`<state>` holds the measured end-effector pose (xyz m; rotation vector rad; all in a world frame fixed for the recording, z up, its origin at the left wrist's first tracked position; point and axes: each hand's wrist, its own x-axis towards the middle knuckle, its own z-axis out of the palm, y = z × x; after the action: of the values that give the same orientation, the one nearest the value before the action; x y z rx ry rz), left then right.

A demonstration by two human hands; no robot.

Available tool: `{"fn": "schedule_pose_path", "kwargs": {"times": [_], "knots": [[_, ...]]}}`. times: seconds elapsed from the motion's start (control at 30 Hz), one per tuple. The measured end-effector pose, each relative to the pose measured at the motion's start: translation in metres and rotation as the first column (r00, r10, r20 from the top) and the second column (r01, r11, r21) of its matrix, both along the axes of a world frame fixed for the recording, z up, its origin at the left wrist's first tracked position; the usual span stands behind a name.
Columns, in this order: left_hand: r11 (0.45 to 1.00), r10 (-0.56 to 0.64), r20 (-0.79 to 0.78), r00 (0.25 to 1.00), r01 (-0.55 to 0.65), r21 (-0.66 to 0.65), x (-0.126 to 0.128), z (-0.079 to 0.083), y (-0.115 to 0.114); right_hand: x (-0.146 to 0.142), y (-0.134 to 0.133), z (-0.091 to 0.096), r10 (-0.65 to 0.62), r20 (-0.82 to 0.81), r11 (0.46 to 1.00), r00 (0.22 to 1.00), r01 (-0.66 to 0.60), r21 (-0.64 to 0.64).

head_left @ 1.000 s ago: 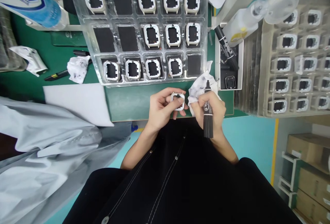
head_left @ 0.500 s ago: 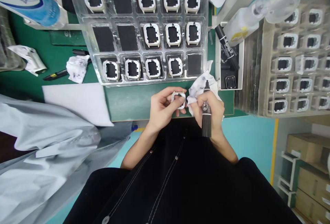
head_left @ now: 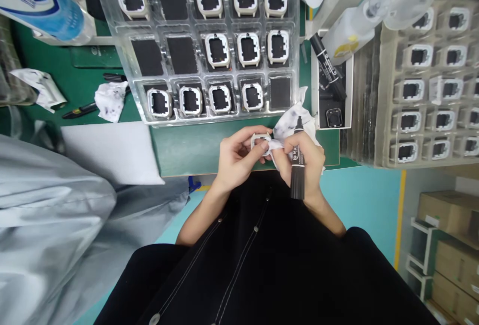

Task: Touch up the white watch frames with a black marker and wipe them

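My left hand (head_left: 235,158) is closed on a small white square frame (head_left: 259,141), held just above the near edge of the green table. My right hand (head_left: 301,158) grips a black marker (head_left: 297,165) and a crumpled, ink-stained white tissue (head_left: 292,123); a fold of the tissue is pressed against the frame's right side. Right behind my hands lies a clear plastic tray (head_left: 209,115) with several white frames in its pockets and some pockets bare.
A second tray of frames (head_left: 434,80) stands at the right, with a small bin (head_left: 333,95) holding another marker beside it. A white sheet (head_left: 112,153), crumpled tissues (head_left: 108,100) and a pen lie at the left. A grey-clad person (head_left: 56,235) sits at my left.
My right hand has brought the tissue leftward onto the frame, which has tipped in my left hand. The grey-clad person at the left has shifted nearer.
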<state>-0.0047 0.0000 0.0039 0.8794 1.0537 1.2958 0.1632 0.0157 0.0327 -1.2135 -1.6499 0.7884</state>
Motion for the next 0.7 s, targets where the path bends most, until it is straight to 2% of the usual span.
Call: {"fn": "schedule_pose_path", "kwargs": {"times": [0.2, 0.43, 0.7], "knots": [[0.997, 0.002, 0.052, 0.999, -0.006, 0.072, 0.0, -0.002, 0.001, 0.0, -0.003, 0.001, -0.003, -0.013, 0.998, 1.0, 0.002, -0.061], [0.993, -0.011, -0.062, 0.998, 0.018, 0.116, -0.005, -0.007, 0.001, -0.001, -0.007, 0.002, -0.008, 0.028, 0.996, 1.0, 0.01, -0.084], [0.988, 0.008, -0.134, 0.991, 0.013, 0.151, -0.007, -0.01, 0.0, -0.006, -0.01, 0.002, -0.066, 0.038, 0.998, 0.997, 0.067, -0.021]]}}
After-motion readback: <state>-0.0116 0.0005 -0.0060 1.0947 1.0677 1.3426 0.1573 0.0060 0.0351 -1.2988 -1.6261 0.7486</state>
